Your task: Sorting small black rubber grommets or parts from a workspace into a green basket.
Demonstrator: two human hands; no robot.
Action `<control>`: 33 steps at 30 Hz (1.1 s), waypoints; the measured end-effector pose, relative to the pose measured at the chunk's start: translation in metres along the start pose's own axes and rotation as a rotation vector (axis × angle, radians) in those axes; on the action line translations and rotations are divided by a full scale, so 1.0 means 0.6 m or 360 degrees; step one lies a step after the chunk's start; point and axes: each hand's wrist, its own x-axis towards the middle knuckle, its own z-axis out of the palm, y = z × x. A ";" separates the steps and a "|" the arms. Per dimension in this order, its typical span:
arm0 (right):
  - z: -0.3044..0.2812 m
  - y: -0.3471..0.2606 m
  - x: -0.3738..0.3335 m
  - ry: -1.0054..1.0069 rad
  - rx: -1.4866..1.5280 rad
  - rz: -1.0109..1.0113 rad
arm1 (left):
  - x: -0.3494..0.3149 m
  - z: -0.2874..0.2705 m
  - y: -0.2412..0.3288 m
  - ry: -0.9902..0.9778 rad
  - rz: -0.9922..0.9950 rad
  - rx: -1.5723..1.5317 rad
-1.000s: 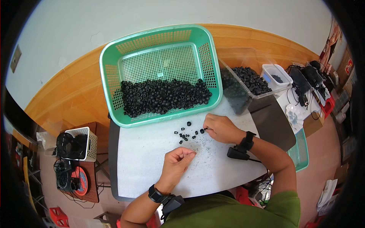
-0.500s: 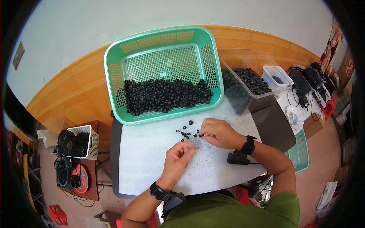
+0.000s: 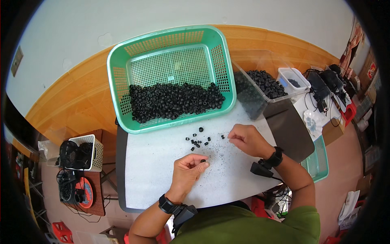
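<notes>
Head view — two hands [image 3: 187, 173] [image 3: 250, 140], one pinched part [image 3: 203, 161]

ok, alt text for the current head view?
A person's left hand pinches a small black part over a white sheet; the right hand is near scattered black pieces. Beyond them, a green mesh basket holds heaped black parts, beside a clear bin of similar parts.

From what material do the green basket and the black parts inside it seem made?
Green basket: probably moulded plastic, glossy; its rim catches light and regular holes pierce its walls. Black parts: perhaps plastic or rubber; satin, with faint highlights.
</notes>
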 end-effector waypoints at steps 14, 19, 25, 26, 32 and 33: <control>0.047 0.005 -0.013 -0.0315 -0.0671 -0.0771 | 0.006 0.002 -0.004 -0.0246 -0.0073 -0.0139; 0.030 -0.021 -0.017 -0.0297 -0.0046 -0.0547 | 0.001 0.004 -0.002 -0.0254 -0.0049 -0.0027; 0.035 -0.047 -0.025 -0.0334 0.0379 -0.0536 | -0.001 0.008 0.002 -0.0208 -0.0041 -0.0016; 0.036 -0.053 -0.028 -0.0367 0.0603 -0.0358 | -0.002 0.010 0.003 -0.0191 -0.0027 -0.0009; 0.058 -0.050 -0.034 -0.0428 0.0938 -0.0168 | -0.001 0.010 0.004 -0.0182 0.0029 0.0019; 0.061 -0.051 -0.034 -0.0448 0.0892 -0.0190 | -0.002 0.009 0.004 -0.0176 0.0054 0.0032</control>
